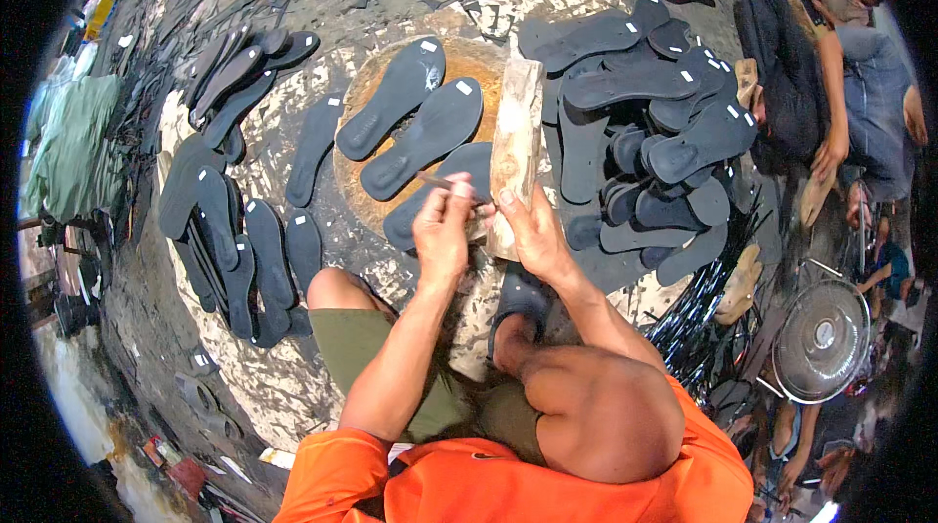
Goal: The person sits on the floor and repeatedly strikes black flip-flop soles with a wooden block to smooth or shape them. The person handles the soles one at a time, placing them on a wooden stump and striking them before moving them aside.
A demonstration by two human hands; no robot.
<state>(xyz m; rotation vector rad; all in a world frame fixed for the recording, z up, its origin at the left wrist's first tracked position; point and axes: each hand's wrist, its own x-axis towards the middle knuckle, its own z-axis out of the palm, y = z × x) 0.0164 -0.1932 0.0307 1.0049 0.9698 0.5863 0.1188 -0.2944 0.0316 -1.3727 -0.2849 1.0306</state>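
My left hand (444, 235) is closed round a thin, dark brown stick-like tool (433, 180); I cannot make out its exact kind. The tool slants toward the lower end of a long, pale, rough wooden block (516, 137). Around that block's lower right edge my right hand (535, 238) is closed, its thumb near the tool. Just beyond my left hand, dark grey shoe soles with small white labels, such as this sole (422, 139), lie on a round, worn wooden base (366, 186). One sole (405, 222) is partly hidden behind my left hand.
A large heap of soles (674, 122) lies on the right, with more soles (234, 244) spread at the left. Black strips (699, 313) and a round metal fan (823, 339) are at the lower right. Another person's arm (833, 103) shows at the far right.
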